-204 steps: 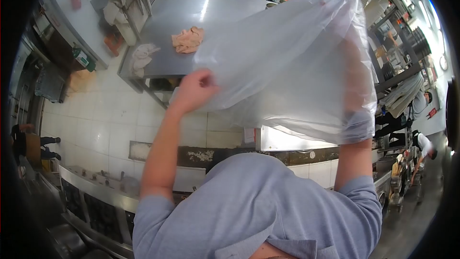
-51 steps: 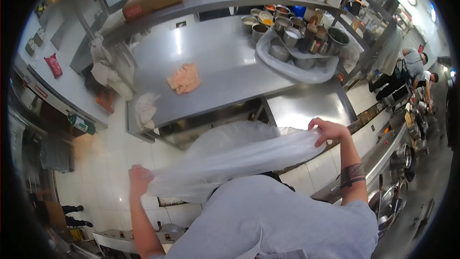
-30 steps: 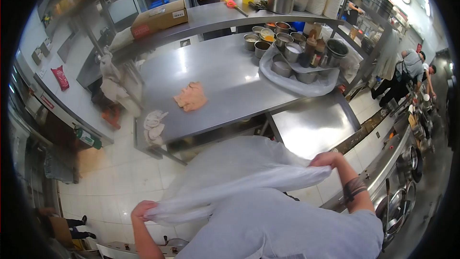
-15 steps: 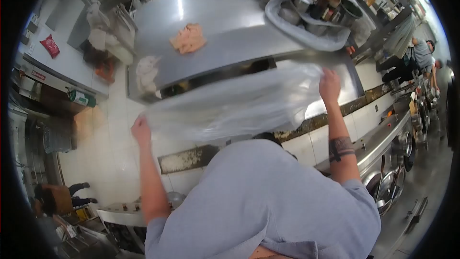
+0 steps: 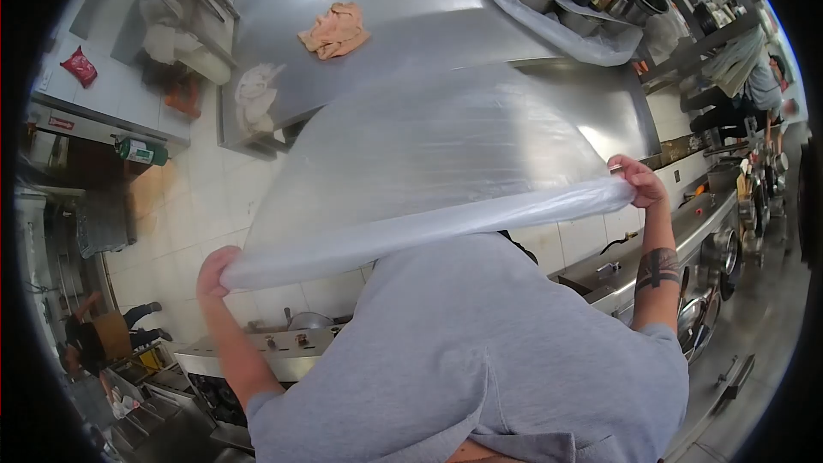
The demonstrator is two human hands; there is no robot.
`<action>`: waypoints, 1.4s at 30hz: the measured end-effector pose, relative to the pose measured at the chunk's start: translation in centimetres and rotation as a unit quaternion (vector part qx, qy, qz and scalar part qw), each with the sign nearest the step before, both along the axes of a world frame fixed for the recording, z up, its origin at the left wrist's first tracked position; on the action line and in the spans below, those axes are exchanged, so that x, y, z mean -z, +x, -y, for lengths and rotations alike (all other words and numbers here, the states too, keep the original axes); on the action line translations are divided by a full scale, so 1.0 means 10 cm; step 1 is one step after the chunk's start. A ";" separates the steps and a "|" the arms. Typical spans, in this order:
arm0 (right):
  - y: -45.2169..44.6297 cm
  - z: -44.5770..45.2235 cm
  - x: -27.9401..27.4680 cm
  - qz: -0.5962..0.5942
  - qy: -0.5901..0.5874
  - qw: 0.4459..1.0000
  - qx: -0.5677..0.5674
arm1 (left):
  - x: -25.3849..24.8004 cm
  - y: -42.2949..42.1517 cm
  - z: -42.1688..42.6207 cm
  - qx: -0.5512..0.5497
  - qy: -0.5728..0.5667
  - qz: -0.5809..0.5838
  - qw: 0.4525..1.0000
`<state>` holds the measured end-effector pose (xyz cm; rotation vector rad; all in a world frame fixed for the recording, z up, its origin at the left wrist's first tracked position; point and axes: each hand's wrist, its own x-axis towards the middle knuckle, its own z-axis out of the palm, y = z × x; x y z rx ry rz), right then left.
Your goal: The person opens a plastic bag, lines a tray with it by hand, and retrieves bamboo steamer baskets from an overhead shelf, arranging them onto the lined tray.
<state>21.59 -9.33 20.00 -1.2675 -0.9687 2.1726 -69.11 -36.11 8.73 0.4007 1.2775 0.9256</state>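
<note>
A wide, see-through plastic sheet spreads in front of me, its far side bulging up over the edge of the steel table. Its near edge is gathered into a whitish fold, stretched taut from hand to hand. My left hand is closed on the left end of that fold. At the other end, my right hand grips the fold with curled fingers, slightly higher in the view. Whether the plastic is a single sheet or a bag, I cannot tell.
A crumpled peach cloth lies on the table, and a white cloth is at its left corner. A plastic-lined tray of pots stands at the back right. A stove is close by me; other people are at both sides.
My hands have moved farther apart and the plastic has opened out from a narrow band into a broad, billowing sheet. The view has tilted a little, shifting the table upward.
</note>
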 end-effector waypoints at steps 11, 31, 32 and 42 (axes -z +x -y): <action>-0.88 -0.69 1.44 0.323 0.260 0.825 0.384 | 1.22 1.17 -1.22 -0.207 0.067 -0.489 0.845; -0.15 -0.49 0.46 0.481 0.350 0.804 0.012 | -0.27 0.62 -0.79 -0.034 0.174 -0.298 0.938; -0.33 -0.48 0.53 0.482 0.345 0.805 0.010 | -0.15 0.59 -0.89 0.011 0.108 -0.503 0.858; -1.59 0.06 1.38 -0.101 -0.178 0.969 0.138 | 1.14 1.93 -1.26 -0.273 -0.057 0.240 0.930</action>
